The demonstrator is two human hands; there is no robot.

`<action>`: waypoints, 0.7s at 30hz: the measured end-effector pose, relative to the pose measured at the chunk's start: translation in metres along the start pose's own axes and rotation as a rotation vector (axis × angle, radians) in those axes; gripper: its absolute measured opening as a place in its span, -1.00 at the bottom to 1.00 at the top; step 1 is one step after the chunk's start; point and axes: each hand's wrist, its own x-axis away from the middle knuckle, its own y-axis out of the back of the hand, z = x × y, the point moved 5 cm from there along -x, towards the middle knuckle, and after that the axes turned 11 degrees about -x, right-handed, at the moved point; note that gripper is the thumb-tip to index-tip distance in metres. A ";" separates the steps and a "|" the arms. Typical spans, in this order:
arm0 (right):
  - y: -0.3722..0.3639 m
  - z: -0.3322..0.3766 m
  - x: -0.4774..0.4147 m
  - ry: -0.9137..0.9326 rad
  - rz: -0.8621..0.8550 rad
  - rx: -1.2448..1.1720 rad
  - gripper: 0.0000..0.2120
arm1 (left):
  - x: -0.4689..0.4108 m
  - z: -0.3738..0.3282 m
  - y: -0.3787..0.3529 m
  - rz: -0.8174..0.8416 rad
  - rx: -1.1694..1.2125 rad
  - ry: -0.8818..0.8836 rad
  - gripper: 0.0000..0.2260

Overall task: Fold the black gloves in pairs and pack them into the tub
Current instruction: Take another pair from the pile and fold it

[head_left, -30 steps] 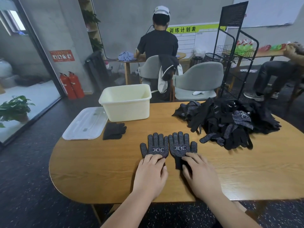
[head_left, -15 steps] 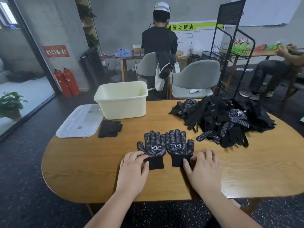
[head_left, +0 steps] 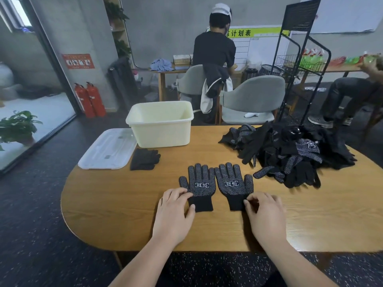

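Note:
Two black dotted gloves lie flat side by side, fingers pointing away, on the wooden table [head_left: 116, 206]. My left hand [head_left: 175, 214] rests its fingertips and thumb on the left edge of the left glove's [head_left: 200, 183] cuff. My right hand [head_left: 266, 214] has its fingers curled and pinches the right edge of the right glove's [head_left: 233, 183] cuff. A pale yellow tub [head_left: 163, 133] stands open at the table's far side. A folded black pair [head_left: 145, 159] lies just in front of it. A heap of loose black gloves [head_left: 290, 154] fills the far right.
The tub's clear lid [head_left: 107, 150] lies at the table's far left corner. Behind the table are grey chairs [head_left: 252, 96], a black wire rack [head_left: 294, 59], a person standing with their back turned and another seated at the far right.
Both hands left the cuffs, slid outward onto the bare table, then came back in to the cuffs' outer edges. My right fingers have curled. The two gloves have not moved.

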 end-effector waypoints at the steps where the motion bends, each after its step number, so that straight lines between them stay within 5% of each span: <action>1: 0.001 0.001 0.001 0.001 -0.011 0.015 -0.88 | 0.000 -0.001 0.000 0.007 -0.005 -0.005 -0.62; 6: 0.004 0.003 0.003 -0.076 -0.058 0.185 -0.68 | 0.001 -0.003 0.002 0.016 -0.028 -0.014 -0.58; 11: 0.000 0.004 0.001 -0.080 0.022 0.198 -0.70 | 0.001 -0.001 0.001 0.029 -0.015 -0.008 -0.55; 21: 0.016 0.009 -0.028 -0.129 0.201 -0.068 -0.79 | 0.001 -0.001 0.001 0.042 -0.035 -0.032 -0.53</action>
